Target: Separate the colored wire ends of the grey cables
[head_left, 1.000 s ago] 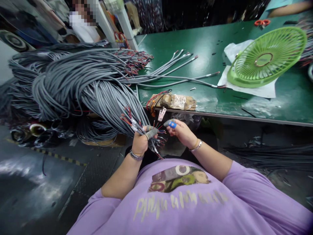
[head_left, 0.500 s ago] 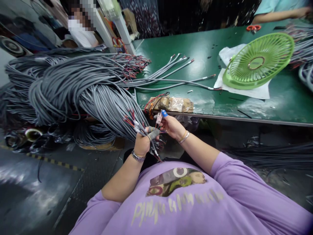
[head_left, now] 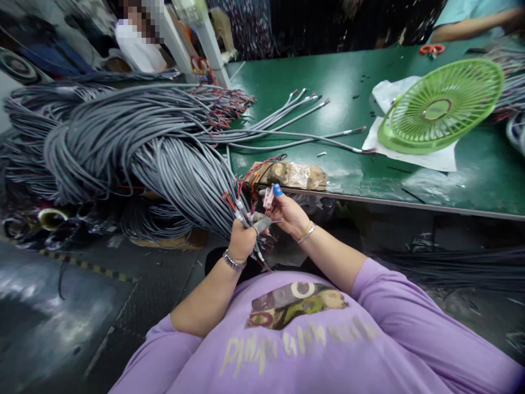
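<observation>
My left hand (head_left: pixel 241 242) is closed around several grey cables (head_left: pixel 243 216) whose ends fan out into thin red, black and other coloured wires. Grey wrapping covers its thumb. Beside it, my right hand (head_left: pixel 293 218) has a blue cover on one fingertip and is closed at the wire ends. A small pale pink piece, perhaps a clip or connector (head_left: pixel 268 197), stands up at its fingers; its exact kind is unclear. Thin wires pass between the two hands. Behind them hangs a thick bundle of grey cables (head_left: pixel 176 169), spilling over the table edge.
On the green table (head_left: pixel 340 82) lie loose cables, a wooden block with tape (head_left: pixel 301 176), a green fan (head_left: pixel 441 106) on white paper and red-handled scissors (head_left: pixel 432 50). A co-worker's arm (head_left: pixel 471 27) is at the far right. Another person (head_left: pixel 137 46) sits back left.
The cable ends in my left hand have shifted slightly right and tilted, closer to my right hand. My right hand stays nearly in place, still at the wires. The view has turned a little.
</observation>
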Motion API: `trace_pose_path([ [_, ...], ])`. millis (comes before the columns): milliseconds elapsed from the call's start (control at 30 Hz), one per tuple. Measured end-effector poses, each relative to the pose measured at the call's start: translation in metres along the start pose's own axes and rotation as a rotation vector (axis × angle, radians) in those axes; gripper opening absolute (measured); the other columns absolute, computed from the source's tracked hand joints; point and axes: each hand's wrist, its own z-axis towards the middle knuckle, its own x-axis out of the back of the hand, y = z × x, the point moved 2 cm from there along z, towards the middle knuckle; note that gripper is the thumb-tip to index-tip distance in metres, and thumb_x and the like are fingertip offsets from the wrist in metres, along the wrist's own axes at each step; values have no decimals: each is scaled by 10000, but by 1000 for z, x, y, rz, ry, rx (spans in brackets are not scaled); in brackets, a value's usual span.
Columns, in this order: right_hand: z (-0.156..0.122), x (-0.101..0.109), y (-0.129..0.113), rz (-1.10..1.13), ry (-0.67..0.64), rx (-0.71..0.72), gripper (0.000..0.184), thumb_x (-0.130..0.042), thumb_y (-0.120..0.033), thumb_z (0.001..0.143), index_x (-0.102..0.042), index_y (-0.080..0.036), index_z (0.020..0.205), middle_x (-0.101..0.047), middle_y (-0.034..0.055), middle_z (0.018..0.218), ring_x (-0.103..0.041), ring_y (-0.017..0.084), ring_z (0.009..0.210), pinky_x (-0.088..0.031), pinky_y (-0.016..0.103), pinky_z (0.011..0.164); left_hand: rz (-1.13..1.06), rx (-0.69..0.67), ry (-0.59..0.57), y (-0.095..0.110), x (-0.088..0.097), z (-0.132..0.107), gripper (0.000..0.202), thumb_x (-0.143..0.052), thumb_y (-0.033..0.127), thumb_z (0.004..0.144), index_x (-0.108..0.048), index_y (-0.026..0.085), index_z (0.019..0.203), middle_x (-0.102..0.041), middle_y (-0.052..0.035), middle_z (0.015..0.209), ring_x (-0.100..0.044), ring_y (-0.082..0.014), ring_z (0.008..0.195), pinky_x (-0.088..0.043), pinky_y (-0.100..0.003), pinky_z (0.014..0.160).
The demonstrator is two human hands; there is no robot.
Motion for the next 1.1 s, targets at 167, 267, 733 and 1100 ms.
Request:
trace_pose_path([
  [167, -3, 5, -1, 2, -25, -91, 556, -531, -706, 830, -651, -163, 843, -625, 0, 671, -502, 81, 527, -418, 196, 481, -101, 12, -12, 7, 3, -4, 212, -747, 283, 731, -662, 151, 589, -610, 6, 531, -538, -94, 517, -410, -227, 546],
  [267, -5, 7, -3, -24, -81, -139, 608, -440, -725, 863, -665, -162, 891, -639, 19, 720, -530, 95, 564, -445, 206, 506, -148, 79, -48, 11, 10, -6, 186, -770, 292, 687, -681, 148, 610, -619, -2, 518, -545, -101, 491, -414, -229, 523],
  [733, -26, 25, -12, -407, -378, -72, 411, -862, -280, 617, -713, -150, 977, -699, 35, 919, -634, 116, 797, -508, 208, 685, -40, 246, -257, 17, 25, 2, 211, -765, 271, 614, -639, 130, 522, -574, -3, 447, -505, -95, 434, -391, -230, 492],
  [1100, -22, 20, -19, -705, -386, 0, 301, -830, -364, 648, -686, -122, 755, -639, -21, 675, -526, 81, 627, -440, 240, 686, 94, 242, -386, 16, 27, 3, 242, -743, 281, 649, -615, 133, 506, -548, 3, 448, -451, -86, 434, -352, -234, 474],
])
